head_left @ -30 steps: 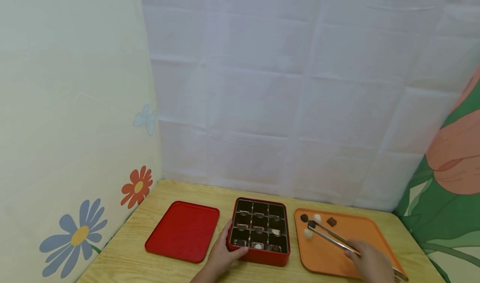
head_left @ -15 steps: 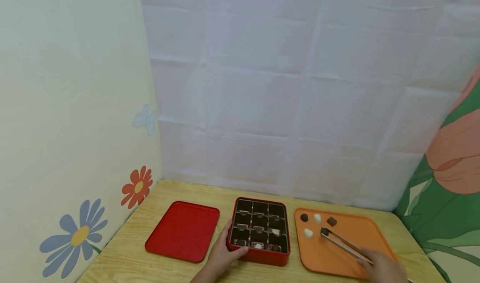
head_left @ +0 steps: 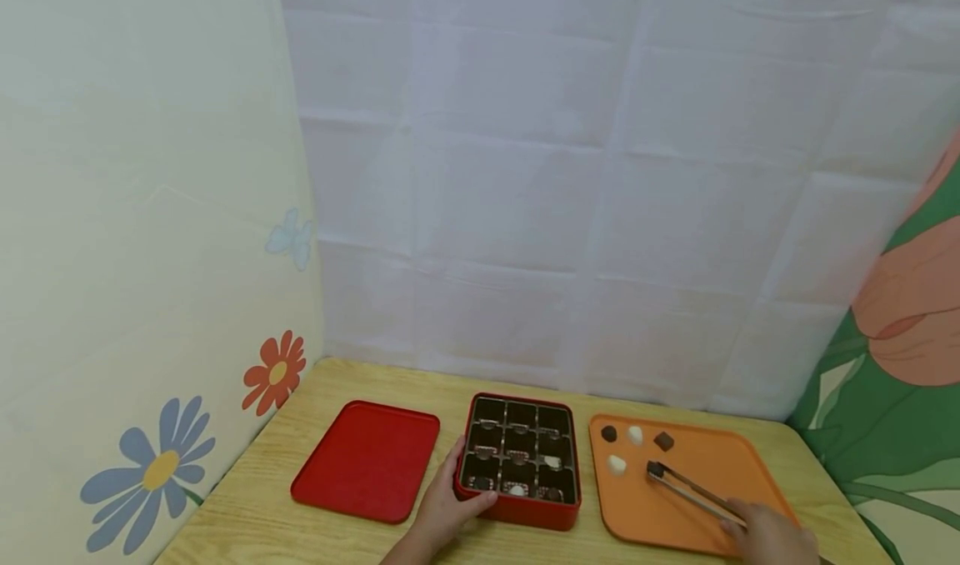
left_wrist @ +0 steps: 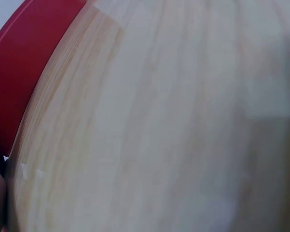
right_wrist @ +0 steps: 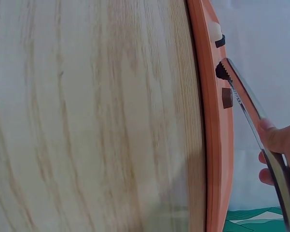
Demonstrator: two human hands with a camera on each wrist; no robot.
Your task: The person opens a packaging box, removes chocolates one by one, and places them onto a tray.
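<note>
My left hand (head_left: 444, 507) grips the front left corner of a red box (head_left: 525, 511), its thumb along the front wall. A dark insert (head_left: 520, 417) splits the box into small compartments, and several of these hold chocolates, such as a white one (head_left: 552, 462). In my right hand (head_left: 771, 533) are metal tongs (head_left: 697, 497), pointing left over the orange tray (head_left: 637, 523). Their toothed tips (right_wrist: 227, 65) are at a dark chocolate (right_wrist: 220, 72). Beyond it sit another dark chocolate (head_left: 609, 434), two white ones (head_left: 635, 435) (head_left: 617, 465) and a brown square one (head_left: 663, 441).
A flat red lid (head_left: 367, 461) lies on the wooden table (head_left: 247, 515) left of the box. The orange tray stands close to the box's right side. A white cloth (head_left: 465, 215) hangs behind the table, with flower-patterned cloths at both sides.
The tongs have moved right and nearer to me across the tray, and the dark chocolate at their tips has moved with them. My left hand and the box have stayed in place.
</note>
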